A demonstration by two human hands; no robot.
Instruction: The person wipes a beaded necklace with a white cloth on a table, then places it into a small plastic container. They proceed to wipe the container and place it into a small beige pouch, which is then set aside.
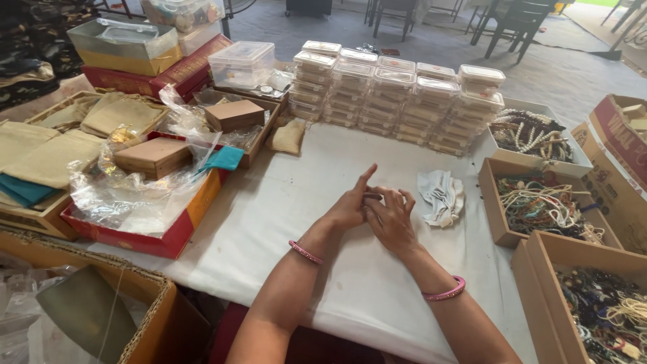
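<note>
My left hand (349,205) and my right hand (391,219) meet over the middle of a table covered with a white cloth (283,222). Their fingertips pinch a small dark item (373,196), too small to identify. The left index finger points up and away. Each wrist wears a pink bangle. A crumpled white cloth (441,197) lies just right of my hands.
Stacks of clear plastic boxes (397,101) line the far side. On the right stand open cardboard boxes of bead necklaces (539,205) and a white tray of beads (532,135). At left are a red box (155,236) with plastic bags and wooden boxes, and beige pouches (40,155).
</note>
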